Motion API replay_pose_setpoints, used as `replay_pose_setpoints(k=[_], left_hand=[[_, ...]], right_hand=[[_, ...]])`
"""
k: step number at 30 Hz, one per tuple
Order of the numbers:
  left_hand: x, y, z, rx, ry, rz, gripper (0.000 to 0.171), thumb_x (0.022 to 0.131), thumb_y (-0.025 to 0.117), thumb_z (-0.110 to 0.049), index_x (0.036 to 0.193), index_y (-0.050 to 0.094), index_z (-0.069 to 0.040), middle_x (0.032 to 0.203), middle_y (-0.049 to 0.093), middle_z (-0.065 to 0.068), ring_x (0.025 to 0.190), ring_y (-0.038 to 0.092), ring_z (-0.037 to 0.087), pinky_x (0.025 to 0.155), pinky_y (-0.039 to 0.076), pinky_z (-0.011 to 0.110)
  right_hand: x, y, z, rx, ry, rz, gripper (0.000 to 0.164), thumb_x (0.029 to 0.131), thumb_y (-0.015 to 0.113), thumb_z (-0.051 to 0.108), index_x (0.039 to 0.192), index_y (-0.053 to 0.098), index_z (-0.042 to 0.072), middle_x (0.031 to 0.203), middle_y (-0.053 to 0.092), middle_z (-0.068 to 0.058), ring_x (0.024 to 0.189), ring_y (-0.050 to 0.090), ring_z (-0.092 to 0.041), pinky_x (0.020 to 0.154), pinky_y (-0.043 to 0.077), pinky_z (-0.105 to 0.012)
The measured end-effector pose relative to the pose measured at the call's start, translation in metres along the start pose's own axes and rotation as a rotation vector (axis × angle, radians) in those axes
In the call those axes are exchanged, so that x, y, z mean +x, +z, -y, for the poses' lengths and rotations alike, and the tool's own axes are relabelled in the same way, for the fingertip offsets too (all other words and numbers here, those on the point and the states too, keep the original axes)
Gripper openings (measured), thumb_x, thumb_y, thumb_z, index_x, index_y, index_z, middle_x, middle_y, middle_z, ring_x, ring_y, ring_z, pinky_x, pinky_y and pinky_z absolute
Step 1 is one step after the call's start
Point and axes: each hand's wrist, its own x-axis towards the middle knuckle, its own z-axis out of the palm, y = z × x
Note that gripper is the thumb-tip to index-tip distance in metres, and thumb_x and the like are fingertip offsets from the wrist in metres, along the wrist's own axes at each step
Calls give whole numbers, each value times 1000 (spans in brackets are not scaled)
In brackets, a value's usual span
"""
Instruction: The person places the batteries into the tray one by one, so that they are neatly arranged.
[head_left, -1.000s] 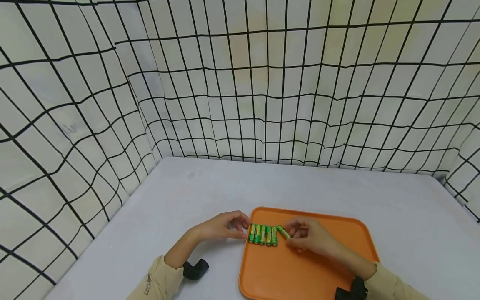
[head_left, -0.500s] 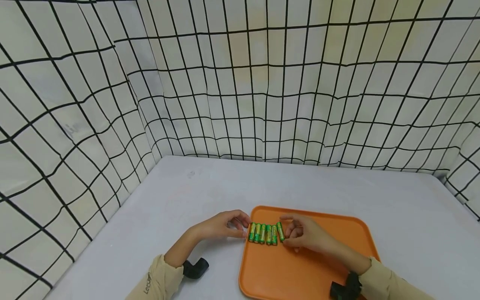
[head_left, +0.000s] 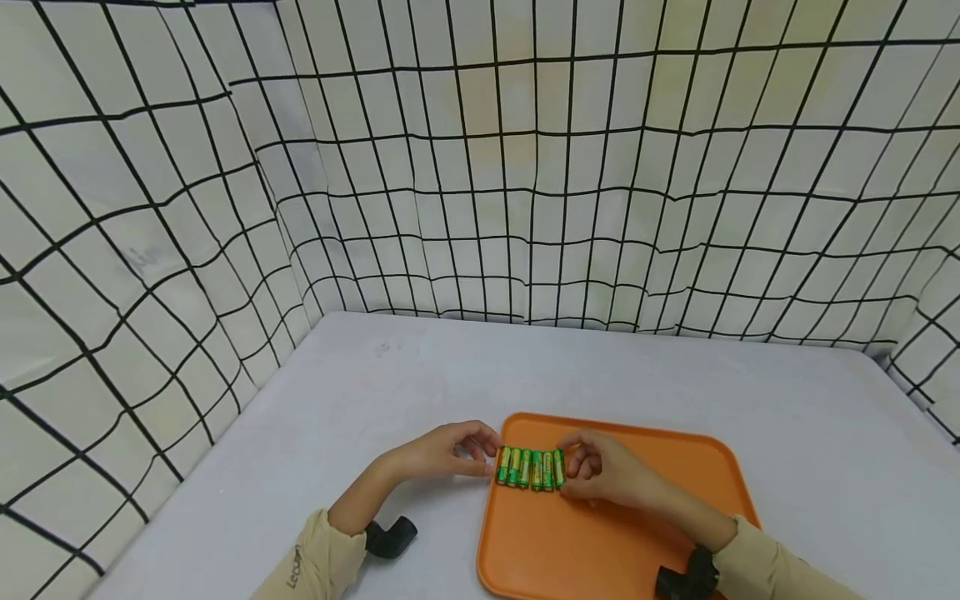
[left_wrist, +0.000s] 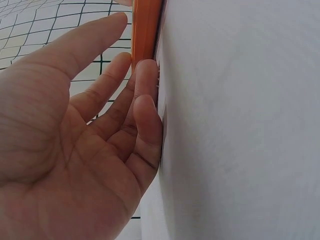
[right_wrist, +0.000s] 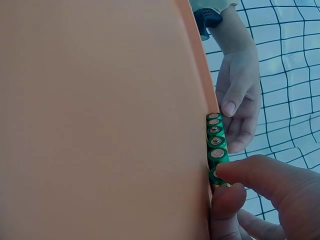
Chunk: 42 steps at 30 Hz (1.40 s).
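Several green-and-yellow batteries (head_left: pixel 525 469) lie side by side in a row near the left edge of an orange tray (head_left: pixel 555 542). My right hand (head_left: pixel 611 475) pinches the rightmost battery (head_left: pixel 558 468) by its ends, lined up against the row. In the right wrist view the thumb covers part of that battery's end (right_wrist: pixel 215 175), and flat and nubbed ends of the others show beyond. My left hand (head_left: pixel 450 450) rests at the tray's left rim, fingers loosely bent and holding nothing. The left wrist view shows its fingers (left_wrist: pixel 146 117) beside the tray's side wall (left_wrist: pixel 144 30).
The tray sits on a white-covered table (head_left: pixel 420 375). White walls with black netting (head_left: pixel 525 167) stand behind and at the sides. Black devices are worn at the left wrist (head_left: pixel 392 537) and the right wrist (head_left: pixel 686 575).
My right hand has turned the slanted rightmost battery upright and moved it left against the row. The left hand has stayed in place.
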Motion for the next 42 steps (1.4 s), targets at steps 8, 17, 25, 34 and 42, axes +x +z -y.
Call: replay_pose_setpoints(k=[8,17,25,34,42], left_hand=[[0,1,1,-2,-8,-6,34,91,70,-18,121,60,-7,110,62,3,96,59,12,83,46,27],[1,1,-1,-5,-2,-2,34,91,71,-18,121,60,-7,110,62,4,96,59,15,84,47,27],[1,1,-1,-2,-5,0,35,91,71,-19,121,59,-7,112,62,4,97,59,15,84,47,27],[1,0,1,-2,41,13,32,94,66,-14,122,58,-2,112,62,9,99,59,15,85,47,27],[0,-1,2,-14,18,8,38,97,61,-17,130,50,-2,114,62,8,104,57,20,86,48,29]], right_hand=[[1,3,-6,-9,-17,-13,53,84,76,7,125,47,-10,92,56,-12,66,56,-12,52,48,-27],[0,3,-5,-6,-24,-29,53,84,76,7,126,48,-9,93,56,-13,66,55,-13,53,47,-26],[0,4,-5,-15,-32,-46,53,83,77,8,125,49,-9,94,57,-13,67,55,-13,54,47,-25],[-2,4,-3,-15,-26,-39,56,84,77,9,127,47,-11,94,57,-13,68,56,-13,53,48,-27],[-4,-1,-1,8,-8,-27,60,85,76,10,130,44,-11,98,58,-14,80,56,-18,68,49,-26]])
